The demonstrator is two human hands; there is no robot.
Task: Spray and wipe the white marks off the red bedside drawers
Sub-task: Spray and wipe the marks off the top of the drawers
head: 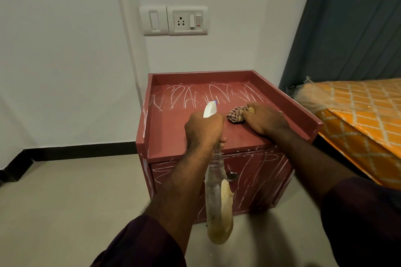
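Note:
The red bedside drawers stand against the wall, with white scribbles across the back half of the top and over the drawer front. My left hand grips the neck of a clear spray bottle, whose white nozzle points at the marked top. My right hand holds a crumpled checked cloth pressed on the top, right of the nozzle. The front half of the top shows no marks.
A bed with an orange patterned mattress sits close on the right, below a blue curtain. A switch and socket plate is on the white wall behind. Pale tiled floor lies to the left and in front.

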